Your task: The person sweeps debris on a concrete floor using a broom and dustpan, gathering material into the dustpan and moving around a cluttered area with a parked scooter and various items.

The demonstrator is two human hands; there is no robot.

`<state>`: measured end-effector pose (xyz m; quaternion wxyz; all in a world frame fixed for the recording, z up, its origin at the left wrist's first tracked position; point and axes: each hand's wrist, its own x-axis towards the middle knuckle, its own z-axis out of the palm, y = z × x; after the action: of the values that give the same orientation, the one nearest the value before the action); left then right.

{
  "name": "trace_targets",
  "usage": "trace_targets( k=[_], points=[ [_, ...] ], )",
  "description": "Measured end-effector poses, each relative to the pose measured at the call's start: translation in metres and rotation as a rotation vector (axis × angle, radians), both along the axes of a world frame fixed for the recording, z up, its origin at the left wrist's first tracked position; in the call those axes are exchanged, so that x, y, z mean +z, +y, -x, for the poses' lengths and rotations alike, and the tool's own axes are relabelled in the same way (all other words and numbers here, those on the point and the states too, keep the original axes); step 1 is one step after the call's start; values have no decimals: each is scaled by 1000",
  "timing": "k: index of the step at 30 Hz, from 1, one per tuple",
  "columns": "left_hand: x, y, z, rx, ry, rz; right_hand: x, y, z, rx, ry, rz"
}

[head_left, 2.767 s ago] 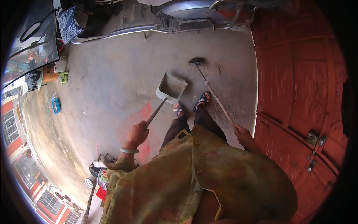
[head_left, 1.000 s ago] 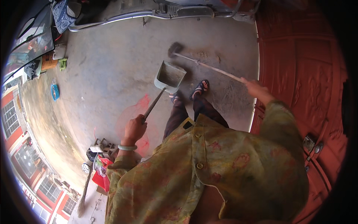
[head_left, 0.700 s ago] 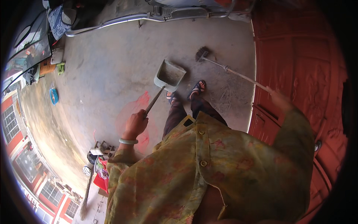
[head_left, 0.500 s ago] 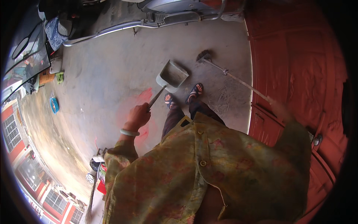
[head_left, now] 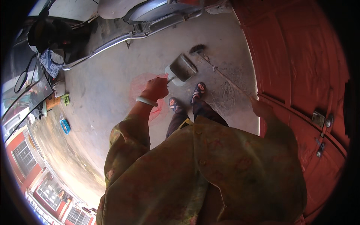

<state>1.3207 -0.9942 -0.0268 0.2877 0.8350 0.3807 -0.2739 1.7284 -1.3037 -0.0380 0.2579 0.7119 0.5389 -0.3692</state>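
On the concrete floor (head_left: 105,86), by your sandalled feet:
Left hand (head_left: 156,88): your fingers wrapped tight on the grey dustpan (head_left: 181,68) handle.
Right hand (head_left: 262,109): fist around the broom (head_left: 198,49) stick.
Dustpan: just beside broom head.

Grey dustpan (head_left: 181,68), tilted, mouth facing the broom head, just above the concrete floor. Thin-handled broom (head_left: 210,62) slants across the floor, dark bristle head beside the dustpan.

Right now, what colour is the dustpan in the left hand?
Pale grey, the dustpan in the left hand, seen in the head view.
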Motion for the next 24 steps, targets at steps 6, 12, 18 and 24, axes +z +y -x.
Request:
trace_targets(
  k=[6,12,18,24],
  points=[
    [-14,7,-20,-16,-4,-18,34,-43,7,-233,69,21],
    [-24,9,-28,20,34,5,-29,-7,28,-208,103,-128],
    [-18,10,-37,10,50,-7,-16,4,46,-214,152,17],
    [-28,10,-40,-18,34,-45,29,-79,43,-363,323,-93]
  ],
)
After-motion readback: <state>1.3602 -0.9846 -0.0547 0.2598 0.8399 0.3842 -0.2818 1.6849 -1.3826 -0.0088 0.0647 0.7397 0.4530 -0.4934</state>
